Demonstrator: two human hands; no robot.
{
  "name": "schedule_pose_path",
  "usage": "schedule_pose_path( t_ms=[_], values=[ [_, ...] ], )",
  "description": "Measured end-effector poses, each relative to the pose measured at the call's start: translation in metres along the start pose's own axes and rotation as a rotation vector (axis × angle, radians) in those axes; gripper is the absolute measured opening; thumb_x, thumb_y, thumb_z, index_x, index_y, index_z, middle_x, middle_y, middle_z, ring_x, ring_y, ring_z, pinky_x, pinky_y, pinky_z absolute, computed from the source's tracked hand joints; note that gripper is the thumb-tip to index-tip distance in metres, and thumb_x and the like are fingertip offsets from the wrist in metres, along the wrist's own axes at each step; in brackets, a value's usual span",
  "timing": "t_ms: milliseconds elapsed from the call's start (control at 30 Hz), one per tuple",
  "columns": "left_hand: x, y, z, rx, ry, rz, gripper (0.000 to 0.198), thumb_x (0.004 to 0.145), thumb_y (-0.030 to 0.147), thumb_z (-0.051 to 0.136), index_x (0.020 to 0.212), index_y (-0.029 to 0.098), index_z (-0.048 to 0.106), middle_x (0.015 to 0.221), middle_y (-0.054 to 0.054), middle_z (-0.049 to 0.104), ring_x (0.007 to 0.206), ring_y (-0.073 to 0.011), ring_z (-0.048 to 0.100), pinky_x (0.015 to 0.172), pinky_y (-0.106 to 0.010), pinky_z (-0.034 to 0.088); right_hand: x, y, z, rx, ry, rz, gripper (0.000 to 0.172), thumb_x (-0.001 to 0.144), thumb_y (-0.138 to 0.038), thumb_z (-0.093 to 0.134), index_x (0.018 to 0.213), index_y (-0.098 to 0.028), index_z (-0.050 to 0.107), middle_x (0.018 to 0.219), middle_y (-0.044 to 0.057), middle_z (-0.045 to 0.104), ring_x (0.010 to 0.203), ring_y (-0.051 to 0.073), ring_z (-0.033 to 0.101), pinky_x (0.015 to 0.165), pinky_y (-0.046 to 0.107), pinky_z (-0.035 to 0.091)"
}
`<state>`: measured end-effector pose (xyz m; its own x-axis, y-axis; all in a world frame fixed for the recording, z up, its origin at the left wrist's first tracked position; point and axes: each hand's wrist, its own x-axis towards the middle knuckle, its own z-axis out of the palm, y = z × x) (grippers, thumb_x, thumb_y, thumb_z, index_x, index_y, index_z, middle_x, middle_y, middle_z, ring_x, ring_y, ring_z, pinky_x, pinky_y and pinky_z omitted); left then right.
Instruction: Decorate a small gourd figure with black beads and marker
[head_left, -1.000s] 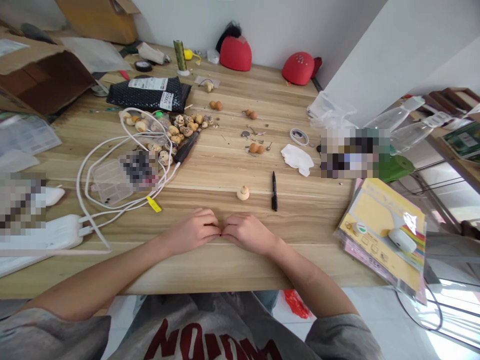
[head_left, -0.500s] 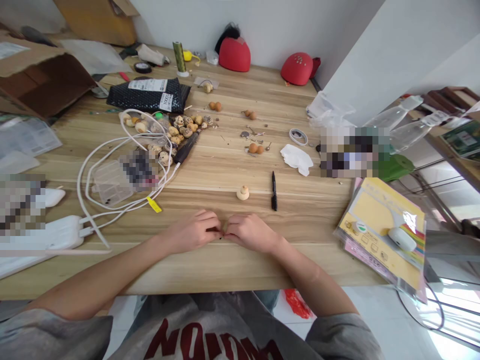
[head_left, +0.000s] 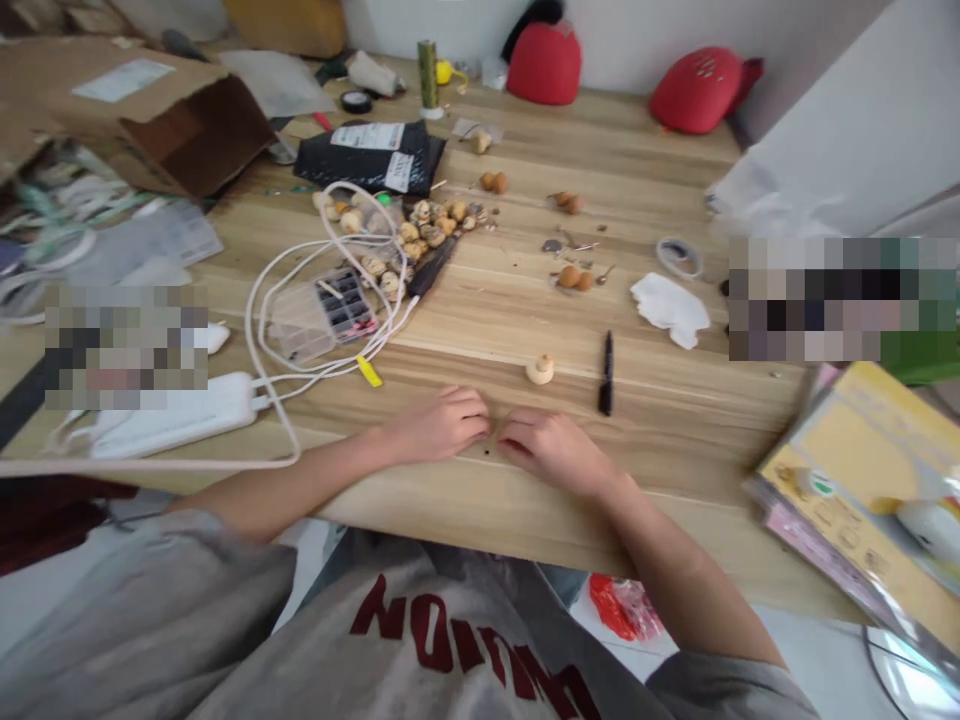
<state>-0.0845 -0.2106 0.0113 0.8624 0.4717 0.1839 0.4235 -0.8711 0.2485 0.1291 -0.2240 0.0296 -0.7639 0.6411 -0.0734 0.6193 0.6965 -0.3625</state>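
Note:
My left hand [head_left: 442, 423] and my right hand [head_left: 551, 447] rest on the wooden table [head_left: 480, 320] near its front edge, both with fingers curled in, a small gap between them. A tiny dark speck [head_left: 487, 452] lies on the wood in that gap. What the fingers pinch, if anything, is too small to see. A small pale gourd-shaped piece [head_left: 540, 369] and a black pen [head_left: 606, 359] lie just beyond my right hand.
A white cable loops over a clear compartment box [head_left: 324, 314] to a white power strip [head_left: 176, 418]. A pile of speckled nuts [head_left: 416, 228], a black bag [head_left: 375, 157], a cardboard box [head_left: 150, 120], a tissue [head_left: 670, 308], red cases [head_left: 546, 63] and a yellow package [head_left: 874, 485] lie around.
The view has swung left and tilted. My hands, which touched at the fingertips, have drawn slightly apart, and a small dark speck shows between them.

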Motion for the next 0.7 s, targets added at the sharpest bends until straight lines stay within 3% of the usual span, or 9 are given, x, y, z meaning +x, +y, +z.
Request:
schedule_pose_path(
  t_ms=[267,533,700],
  values=[
    [-0.003,-0.011,-0.003,-0.011,0.009,-0.083,0.026,0.093,0.020,0.041,0.095,0.014,0.066,0.098,-0.009,0.067,0.094,-0.0187,0.054,0.084,-0.032,0.040,-0.003,0.006,0.001,0.117,-0.007,-0.009,0.024,0.092,-0.020,0.044,0.081,-0.016,0.065,0.083,0.005,0.064,0.073,0.014,0.060,0.068,0.026,0.046],
    [-0.004,-0.011,0.002,-0.095,0.021,-0.005,0.027,0.092,0.027,0.042,0.087,0.017,0.067,0.092,-0.009,0.067,0.095,-0.0196,0.054,0.079,-0.034,0.036,-0.009,0.007,0.006,0.196,0.029,-0.092,0.023,0.093,-0.023,0.045,0.092,-0.020,0.067,0.095,0.006,0.068,0.083,0.016,0.065,0.074,0.030,0.052],
    [-0.004,-0.011,0.002,-0.137,0.016,-0.001,0.025,0.091,0.025,0.043,0.084,0.018,0.066,0.094,-0.008,0.067,0.096,-0.0197,0.054,0.077,-0.035,0.035,-0.015,0.013,-0.003,0.205,0.197,-0.007,0.021,0.092,-0.022,0.046,0.095,-0.018,0.066,0.094,0.007,0.068,0.077,0.015,0.064,0.063,0.025,0.049]
  ],
)
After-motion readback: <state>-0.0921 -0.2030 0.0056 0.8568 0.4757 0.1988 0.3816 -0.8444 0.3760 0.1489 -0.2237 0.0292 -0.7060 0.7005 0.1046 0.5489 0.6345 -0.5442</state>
